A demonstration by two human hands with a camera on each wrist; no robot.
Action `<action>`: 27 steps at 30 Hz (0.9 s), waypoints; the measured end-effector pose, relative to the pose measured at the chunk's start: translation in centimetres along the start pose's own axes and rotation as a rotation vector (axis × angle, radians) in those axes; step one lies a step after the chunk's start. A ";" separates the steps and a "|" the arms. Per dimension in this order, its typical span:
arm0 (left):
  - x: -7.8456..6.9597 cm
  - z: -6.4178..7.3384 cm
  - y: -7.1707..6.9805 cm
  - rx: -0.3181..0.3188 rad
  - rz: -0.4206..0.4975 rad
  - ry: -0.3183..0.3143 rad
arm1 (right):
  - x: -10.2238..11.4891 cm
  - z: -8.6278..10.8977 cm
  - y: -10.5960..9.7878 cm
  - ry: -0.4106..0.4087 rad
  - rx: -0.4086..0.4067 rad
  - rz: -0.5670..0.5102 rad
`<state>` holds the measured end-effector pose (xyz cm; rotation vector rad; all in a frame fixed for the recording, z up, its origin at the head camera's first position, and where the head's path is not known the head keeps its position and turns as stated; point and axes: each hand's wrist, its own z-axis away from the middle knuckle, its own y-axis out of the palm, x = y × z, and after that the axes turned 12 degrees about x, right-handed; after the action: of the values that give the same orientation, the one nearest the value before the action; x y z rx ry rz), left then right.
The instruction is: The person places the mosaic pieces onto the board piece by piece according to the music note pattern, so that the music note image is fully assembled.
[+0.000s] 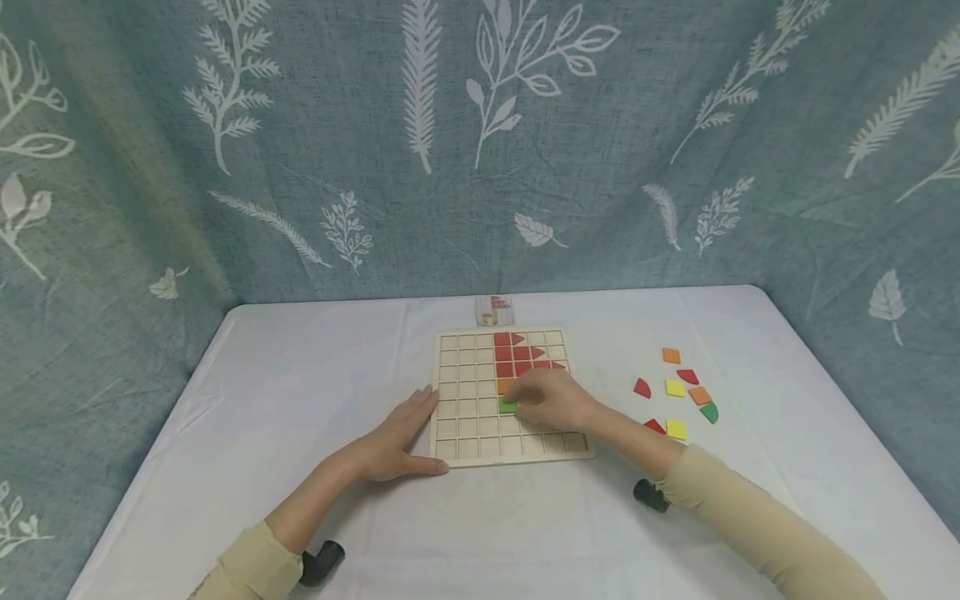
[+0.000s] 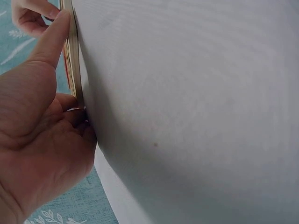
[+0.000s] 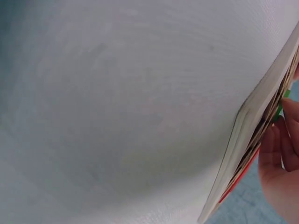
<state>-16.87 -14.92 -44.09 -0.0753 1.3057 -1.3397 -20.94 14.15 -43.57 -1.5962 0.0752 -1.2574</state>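
Around the far, left and right sides, from nine through twelve to three, a blue-grey curtain [image 1: 322, 108] printed with white leaves and sprigs, creased here and there, darker in the folds at the left corner. Below, a table [image 1: 315, 358] under smooth white cloth, rounded at the far corners near half past nine and half past two; in the left wrist view, softly shadowed beside the hand, with one small dark spot.

Near mid-table, as hub of the clock with twelve toward the far curtain, a wooden grid board [image 1: 468, 425], lying flat. From twelve to one on it, red squares and triangles [image 1: 503, 353] in three rows; close to the hub, an orange square [image 1: 504, 386], and just below, a green piece [image 1: 507, 407]. Cannot tell whether seated in a cell. Just beyond the far edge, at twelve, a small printed card [image 1: 495, 311].

At half past eight, the left hand [image 1: 393, 437], thumb spread from the fingers, touching the left edge and near-left corner. Over the hub, the right hand [image 1: 555, 400], pinching the green piece between thumb and fingertips.

Scattered around three, well apart from the board, loose red, orange, yellow and green pieces [image 1: 675, 387], one red partly behind the forearm. At four and between seven and eight, black devices [image 1: 322, 564] by the wrists, close to beige sleeves [image 1: 750, 517].
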 end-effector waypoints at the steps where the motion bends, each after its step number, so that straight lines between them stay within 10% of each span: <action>1: 0.0 0.0 0.0 -0.002 -0.002 0.001 | 0.0 0.0 0.0 -0.005 0.003 0.000; 27: -0.3 0.0 0.0 -0.004 0.002 -0.017 | -0.6 0.9 -0.8 0.037 -0.023 -0.115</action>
<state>-16.79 -14.69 -43.86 -0.0886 1.2936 -1.3324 -20.94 15.45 -43.29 -1.6165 0.0221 -1.3793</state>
